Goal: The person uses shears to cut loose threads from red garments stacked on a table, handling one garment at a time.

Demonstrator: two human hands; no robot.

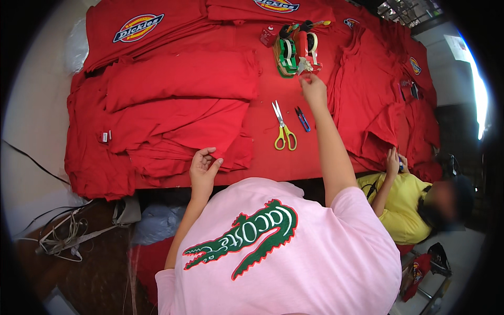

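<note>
My right hand [314, 90] reaches to the red tape dispenser [303, 44], its thumb and fingers pinched just below the front edge. Crumpled whitish tape bits [305, 64] cling there; whatever is between the fingertips is too small to make out. Beside it stands a green tape dispenser [285, 59] with a pale roll. My left hand [202, 169] rests at the near edge of a folded red shirt [210, 123], fingers loosely curled and thumb apart from them. Yellow-handled scissors [284, 131] and blue thread snips [303, 119] lie between my arms.
More red shirts [181, 79] cover the red table [268, 165] on the left, back and right. A small red box [268, 35] stands by the dispensers. At right, a person in a yellow shirt [401, 202] handles red cloth. Tangled cords [68, 236] hang at lower left.
</note>
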